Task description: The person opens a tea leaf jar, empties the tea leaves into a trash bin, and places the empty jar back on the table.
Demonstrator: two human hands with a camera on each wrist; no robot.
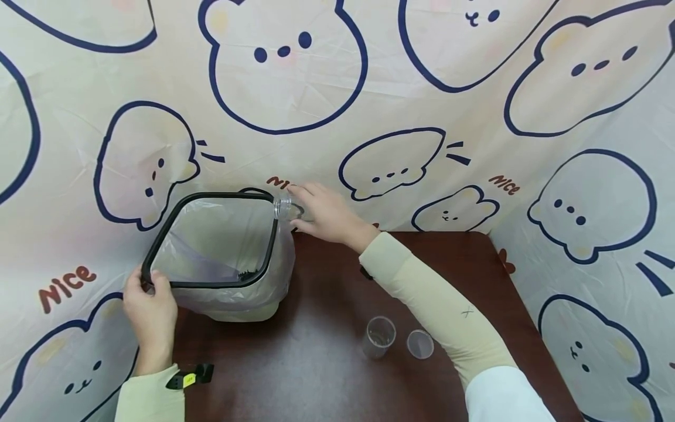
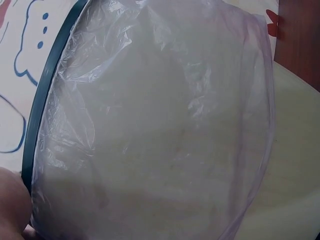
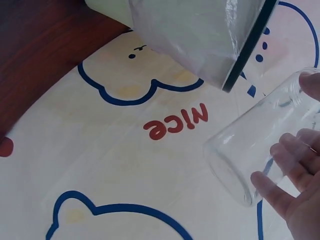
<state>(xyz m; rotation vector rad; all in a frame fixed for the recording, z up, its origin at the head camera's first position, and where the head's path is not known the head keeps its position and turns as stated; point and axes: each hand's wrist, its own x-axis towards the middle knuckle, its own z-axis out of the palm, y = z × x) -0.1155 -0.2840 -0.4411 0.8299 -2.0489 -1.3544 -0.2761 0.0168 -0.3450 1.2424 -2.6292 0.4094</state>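
A trash bin with a black rim (image 1: pixel 221 285) and a thin, pale plastic bag (image 1: pixel 287 264) over its sides stands on the left of the table. My left hand (image 1: pixel 153 313) grips the rim's near left corner; in the left wrist view part of that hand (image 2: pixel 12 202) shows beside the rim (image 2: pixel 47 95). With fingers around it, my right hand (image 1: pixel 332 214) holds a clear glass jar (image 3: pixel 250 145) sideways, its mouth at the rim's far right corner. The jar looks see-through, with no contents visible. Small dark green bits (image 1: pixel 246 274) lie inside the bin.
On the brown table (image 1: pixel 327 375) a clear cup (image 1: pixel 379 337) stands near the right forearm, with a small round clear lid or dish (image 1: pixel 420 344) beside it. A cloth with cartoon outlines (image 1: pixel 285 158) hangs behind the table and along its sides.
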